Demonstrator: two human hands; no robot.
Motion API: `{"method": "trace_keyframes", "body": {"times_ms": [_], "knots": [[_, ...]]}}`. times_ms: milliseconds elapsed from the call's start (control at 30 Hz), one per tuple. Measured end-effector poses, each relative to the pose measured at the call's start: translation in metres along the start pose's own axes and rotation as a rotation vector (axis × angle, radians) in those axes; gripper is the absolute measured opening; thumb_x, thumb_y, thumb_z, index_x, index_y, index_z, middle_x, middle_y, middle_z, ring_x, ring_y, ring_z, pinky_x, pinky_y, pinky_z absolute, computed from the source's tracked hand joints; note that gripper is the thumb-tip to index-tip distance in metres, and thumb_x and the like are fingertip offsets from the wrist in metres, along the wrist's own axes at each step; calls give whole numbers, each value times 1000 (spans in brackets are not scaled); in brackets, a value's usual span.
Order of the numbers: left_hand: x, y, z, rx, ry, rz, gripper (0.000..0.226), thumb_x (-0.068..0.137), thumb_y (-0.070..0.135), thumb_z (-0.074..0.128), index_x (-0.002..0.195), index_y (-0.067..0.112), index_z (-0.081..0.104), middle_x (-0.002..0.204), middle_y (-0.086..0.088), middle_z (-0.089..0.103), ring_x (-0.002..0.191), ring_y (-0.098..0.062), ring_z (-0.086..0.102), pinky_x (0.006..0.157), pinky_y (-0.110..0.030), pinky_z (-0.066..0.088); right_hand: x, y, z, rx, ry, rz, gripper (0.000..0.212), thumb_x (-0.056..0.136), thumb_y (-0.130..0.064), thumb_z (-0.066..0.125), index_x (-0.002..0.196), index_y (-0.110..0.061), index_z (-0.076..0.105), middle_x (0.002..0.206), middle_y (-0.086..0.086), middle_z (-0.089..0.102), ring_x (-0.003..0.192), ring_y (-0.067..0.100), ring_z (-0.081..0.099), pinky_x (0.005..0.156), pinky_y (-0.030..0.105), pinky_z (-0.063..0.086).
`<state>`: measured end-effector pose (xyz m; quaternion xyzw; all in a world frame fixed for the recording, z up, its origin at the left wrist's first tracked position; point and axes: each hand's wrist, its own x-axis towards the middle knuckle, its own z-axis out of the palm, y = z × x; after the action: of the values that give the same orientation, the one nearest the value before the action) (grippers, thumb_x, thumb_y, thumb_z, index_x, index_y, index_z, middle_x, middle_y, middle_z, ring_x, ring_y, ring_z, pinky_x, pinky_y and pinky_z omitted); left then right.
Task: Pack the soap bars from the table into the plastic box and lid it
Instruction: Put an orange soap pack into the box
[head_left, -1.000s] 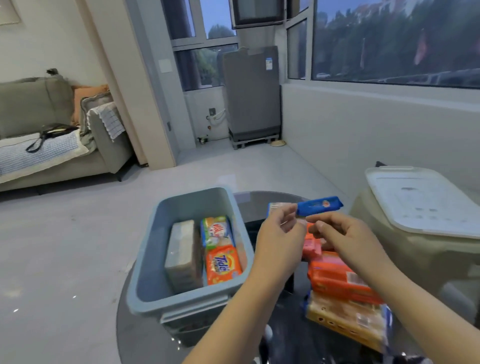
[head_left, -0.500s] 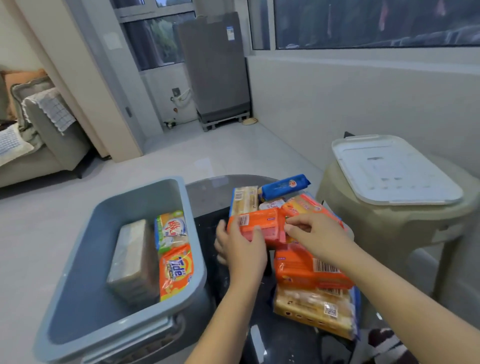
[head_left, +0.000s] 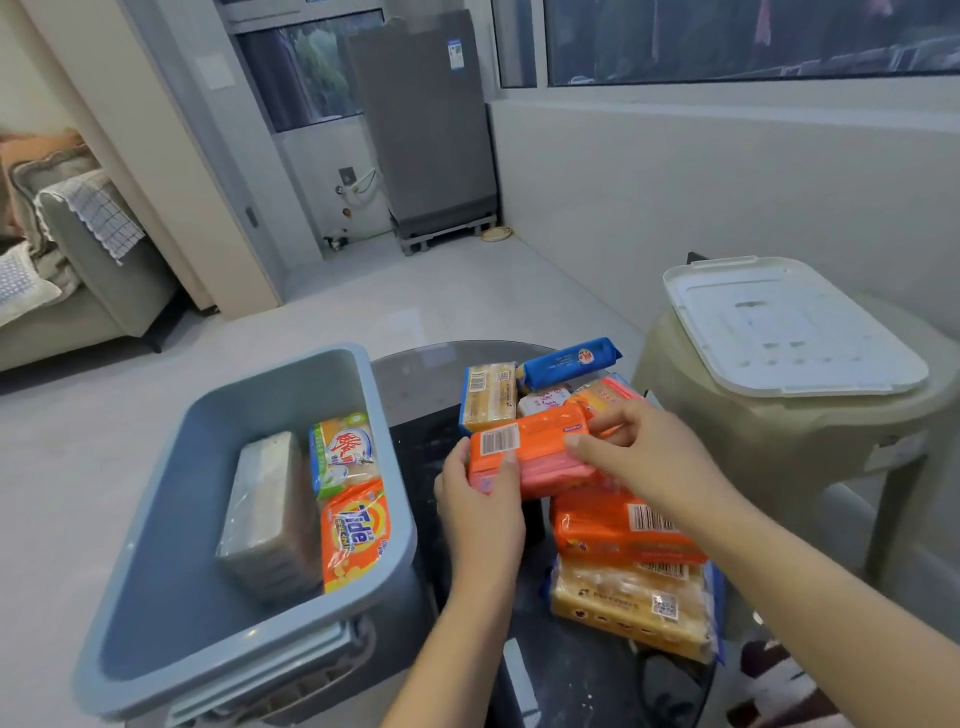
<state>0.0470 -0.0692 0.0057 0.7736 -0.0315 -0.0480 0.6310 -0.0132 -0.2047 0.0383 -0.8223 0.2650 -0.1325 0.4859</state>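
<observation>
An orange soap pack is lifted just above the pile on the round dark glass table. My left hand grips its left end and my right hand grips its right end. Under it lie another orange pack, a yellow multi-bar pack, a yellow pack, a blue bar and more. The open blue-grey plastic box at the left holds a grey block, a green-and-white soap pack and an orange Tide bar. The white lid lies on a stool.
A beige plastic stool stands right of the table under the lid. A grey appliance stands by the far wall under the windows. A sofa with cloths is at the far left. Pale floor surrounds the table.
The view dropped toward the table. My hands let go of the blue bar, which now lies on the pile, and took hold of the orange pack, lifting it slightly.
</observation>
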Motion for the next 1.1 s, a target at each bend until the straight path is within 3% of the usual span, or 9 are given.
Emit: {"method": "trace_keyframes", "body": {"times_ms": [133,333,433,567,667,800,900,967,1100], "knots": [[-23,5,2,8,-95,37,52,88,31,60,137,26,44,132,2,50,122,-15,49,103,-41,44,-14,7,-27,94,-8,77,35,71,-46,72,96,-32,52,80,-4,70,61,7,67,56,25,48],[-42,16,7,-73,-211,-3,41,89,25,60,127,36,50,128,3,54,112,-17,58,88,-40,56,-22,22,-49,62,-99,139,48,84,-37,62,128,-21,50,89,0,71,74,18,71,61,26,56],[-47,14,10,-52,-222,-9,42,89,28,61,128,36,50,130,2,53,117,-18,55,93,-43,52,-23,28,-52,16,-118,163,55,86,-37,59,136,-19,44,94,-3,66,60,5,64,45,13,45],[-46,15,12,-28,-235,-93,44,88,34,60,131,30,51,129,0,54,114,-19,57,94,-44,52,-23,32,-52,-102,-151,124,56,87,-42,55,137,-21,43,117,0,62,80,5,62,60,17,45],[-49,18,13,10,-306,-198,43,91,39,53,132,25,50,121,1,61,106,-17,61,93,-43,51,-22,30,-51,-104,-168,143,58,88,-43,53,140,-22,37,122,2,59,84,10,62,72,27,53],[-53,21,13,9,-316,-209,40,94,39,48,131,26,51,119,2,63,106,-17,61,93,-41,51,-24,31,-50,15,-190,165,51,85,-41,59,131,-23,45,111,-1,63,81,11,68,67,30,58],[-55,25,11,-102,-318,-160,42,92,34,54,133,32,50,122,3,63,108,-17,61,93,-43,53,-29,31,-50,163,-158,150,28,82,-36,65,108,-28,58,96,-5,66,73,11,70,55,25,57],[-57,28,10,-174,-303,-101,46,88,31,61,133,37,50,122,5,61,108,-16,62,91,-43,54,-32,27,-49,194,-125,111,17,80,-37,67,93,-34,57,92,-8,66,70,9,70,53,22,55],[-59,39,1,-354,-242,-51,55,77,30,73,127,32,50,118,3,63,99,-16,68,75,-32,58,-39,13,-49,257,-43,32,33,75,-42,70,103,-28,59,94,-6,67,72,11,71,53,23,55]]}}
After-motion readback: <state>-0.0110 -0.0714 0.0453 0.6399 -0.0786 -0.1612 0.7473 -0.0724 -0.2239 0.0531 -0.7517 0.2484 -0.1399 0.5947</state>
